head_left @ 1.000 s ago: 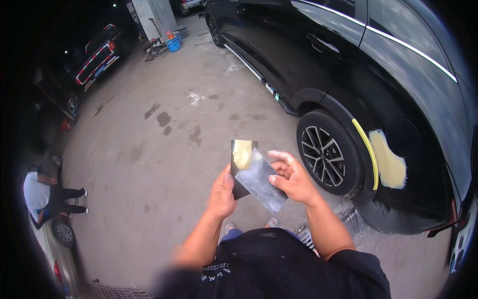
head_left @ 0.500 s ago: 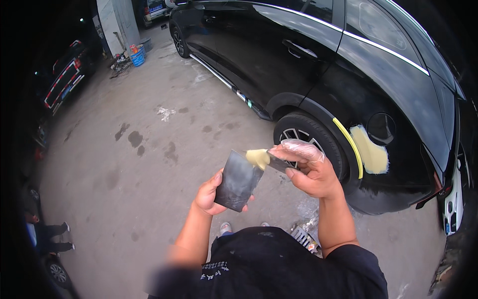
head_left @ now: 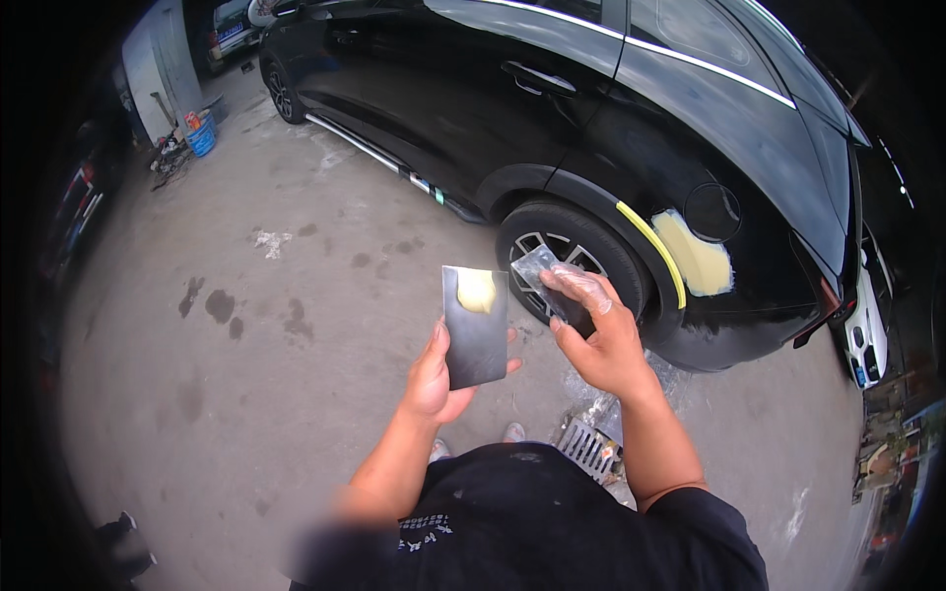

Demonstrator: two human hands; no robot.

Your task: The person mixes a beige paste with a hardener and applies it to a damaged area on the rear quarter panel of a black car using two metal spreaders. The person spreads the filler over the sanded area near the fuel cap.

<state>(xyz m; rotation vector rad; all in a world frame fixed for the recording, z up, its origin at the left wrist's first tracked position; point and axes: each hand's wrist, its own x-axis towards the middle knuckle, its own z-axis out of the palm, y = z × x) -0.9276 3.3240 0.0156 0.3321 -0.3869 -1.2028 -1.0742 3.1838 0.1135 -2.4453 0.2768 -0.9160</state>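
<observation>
My left hand (head_left: 431, 384) grips a dark, flat putty board (head_left: 477, 345), thumb on one edge and fingertips showing at the other. A rounded dab of pale yellow putty (head_left: 476, 291) sits near the board's far end. Just to the right, my right hand (head_left: 606, 345) holds a dark, flat putty spreader (head_left: 535, 266), its tip apart from the board. Clear plastic film covers at least one right finger. Beyond is a black car (head_left: 414, 113); a cream putty patch (head_left: 702, 264) lies on its rear panel, between yellow tape (head_left: 654, 242) along the wheel arch and the round fuel flap (head_left: 711, 212).
The car's rear wheel (head_left: 631, 271) stands just past my right hand. A metal drain grate (head_left: 588, 449) lies by my feet on the stained concrete floor (head_left: 266, 394). A blue bucket (head_left: 201, 139) is beside a pillar (head_left: 163, 74) at far left. A white car (head_left: 865, 325) is at right.
The spreader has come away from the board toward the right. The putty now lies as a dab on the board, which is turned more upright. The view has shifted right and down.
</observation>
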